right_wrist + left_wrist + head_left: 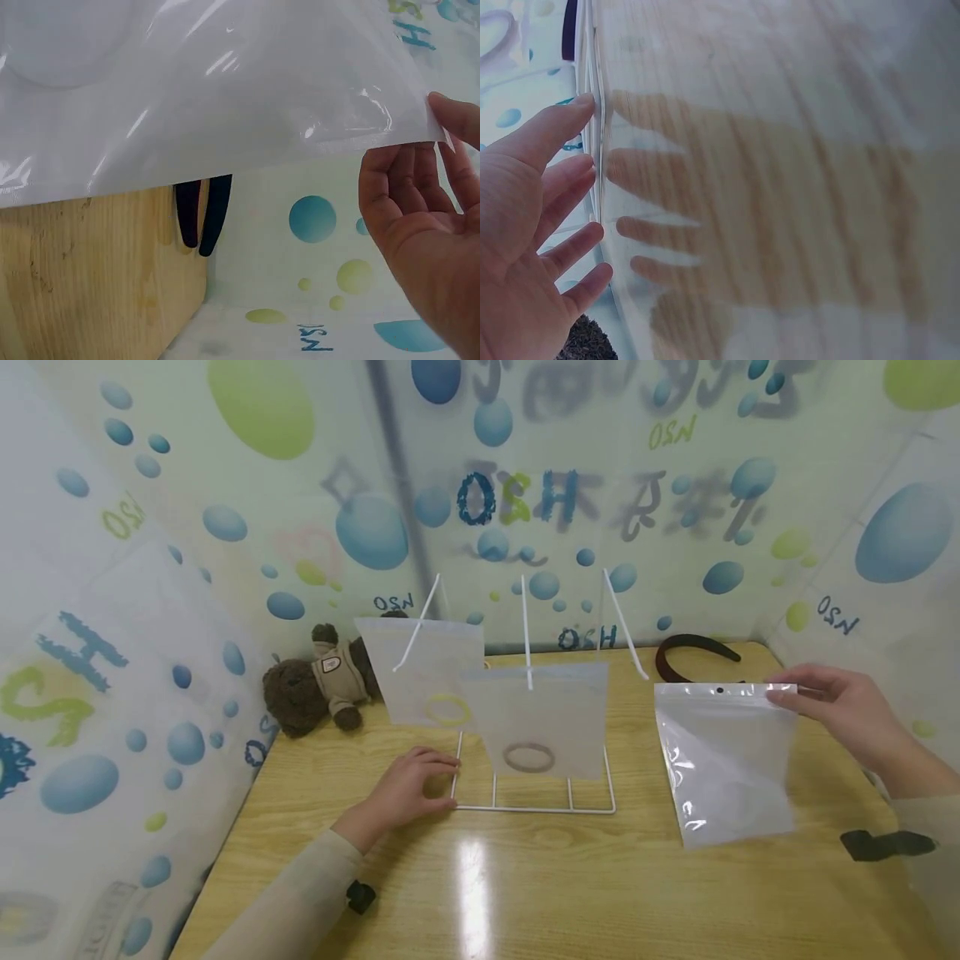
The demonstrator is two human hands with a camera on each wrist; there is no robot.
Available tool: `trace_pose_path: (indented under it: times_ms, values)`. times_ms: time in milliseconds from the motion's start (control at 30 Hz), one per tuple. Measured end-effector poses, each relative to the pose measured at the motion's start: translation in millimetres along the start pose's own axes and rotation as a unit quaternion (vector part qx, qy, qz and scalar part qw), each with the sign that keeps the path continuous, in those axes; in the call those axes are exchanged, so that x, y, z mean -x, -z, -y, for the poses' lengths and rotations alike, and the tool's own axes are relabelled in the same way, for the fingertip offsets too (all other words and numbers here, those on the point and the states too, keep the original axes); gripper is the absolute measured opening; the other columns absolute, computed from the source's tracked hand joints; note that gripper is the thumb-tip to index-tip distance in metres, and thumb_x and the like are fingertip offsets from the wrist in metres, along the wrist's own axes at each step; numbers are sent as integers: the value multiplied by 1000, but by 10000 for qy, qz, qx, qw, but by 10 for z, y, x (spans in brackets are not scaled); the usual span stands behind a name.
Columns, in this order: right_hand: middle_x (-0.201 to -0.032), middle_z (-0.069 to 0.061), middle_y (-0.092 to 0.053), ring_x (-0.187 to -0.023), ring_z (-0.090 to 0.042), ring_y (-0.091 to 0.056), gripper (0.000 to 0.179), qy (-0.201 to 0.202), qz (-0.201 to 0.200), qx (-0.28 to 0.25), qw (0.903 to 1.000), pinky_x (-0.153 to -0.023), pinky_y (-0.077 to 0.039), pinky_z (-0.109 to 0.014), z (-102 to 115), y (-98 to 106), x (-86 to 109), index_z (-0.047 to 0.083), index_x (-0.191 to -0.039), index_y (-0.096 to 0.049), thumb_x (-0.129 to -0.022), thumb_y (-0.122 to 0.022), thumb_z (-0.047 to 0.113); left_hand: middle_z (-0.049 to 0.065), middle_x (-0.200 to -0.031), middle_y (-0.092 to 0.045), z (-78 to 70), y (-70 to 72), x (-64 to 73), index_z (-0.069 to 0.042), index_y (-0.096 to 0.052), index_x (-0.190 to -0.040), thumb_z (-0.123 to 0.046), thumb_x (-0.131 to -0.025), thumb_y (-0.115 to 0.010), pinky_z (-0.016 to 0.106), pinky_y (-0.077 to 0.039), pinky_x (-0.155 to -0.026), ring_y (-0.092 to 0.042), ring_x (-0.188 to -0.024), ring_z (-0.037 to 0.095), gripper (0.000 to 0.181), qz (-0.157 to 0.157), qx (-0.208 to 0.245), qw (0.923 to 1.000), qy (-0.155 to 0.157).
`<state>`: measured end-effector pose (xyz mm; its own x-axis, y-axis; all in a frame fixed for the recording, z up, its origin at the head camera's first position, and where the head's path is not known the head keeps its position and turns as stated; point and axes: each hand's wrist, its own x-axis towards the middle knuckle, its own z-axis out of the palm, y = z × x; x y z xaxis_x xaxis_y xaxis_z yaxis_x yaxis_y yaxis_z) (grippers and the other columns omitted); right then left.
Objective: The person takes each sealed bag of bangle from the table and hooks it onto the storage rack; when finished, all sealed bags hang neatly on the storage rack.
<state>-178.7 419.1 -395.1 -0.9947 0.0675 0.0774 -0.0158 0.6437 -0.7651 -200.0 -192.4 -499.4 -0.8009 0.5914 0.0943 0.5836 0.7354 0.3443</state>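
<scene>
A white wire display rack stands on the table with three prongs angled up. Two translucent zip bags hang from it: one with a yellow ring showing through, the other with a brownish ring. At the rack's left base corner, my left hand rests its fingertips on the wire. Its fingers are extended in the left wrist view. My right hand pinches the top right corner of another white zip bag, held upright to the right of the rack. A faint round shape shows inside it in the right wrist view.
Behind the rack on the left lies a brown teddy bear in a beige outfit. A dark headband lies at the back right, partly behind the held bag. Patterned curtain walls enclose the wooden table.
</scene>
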Motion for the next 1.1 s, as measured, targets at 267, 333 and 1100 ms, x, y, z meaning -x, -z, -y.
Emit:
trace_pose_path:
  times_ms: [267,333,1100]
  values:
    - [-111,30,-67,-96,11,-64,40,-115,140,-394,9991,-76,-45,-6,349,4,168,8,-129,-68,-96,-74,32,-4,-139,-67,1,-3,-1,-16,-73,-129,-41,-85,-85,55,-44,-113,-56,-132,26,52,-58,-48,10000,-32]
    - [-110,29,-68,-94,7,-65,38,-39,109,-464,9989,-76,-47,-8,419,-8,206,7,-127,-68,-96,-75,28,-4,-139,-67,-1,-2,-2,-16,-73,-129,-41,-85,-85,55,-44,-112,-56,-132,26,52,-53,-48,10000,-28]
    - [-92,5,-71,-63,-16,-51,21,1363,-244,-935,9859,-60,-45,-25,1082,-54,614,-2,-112,-72,-91,-73,-6,-3,-138,-68,2,-18,-14,-15,-74,-127,-39,-83,-86,55,-44,-113,-57,-131,28,52,-83,-82,9999,-71]
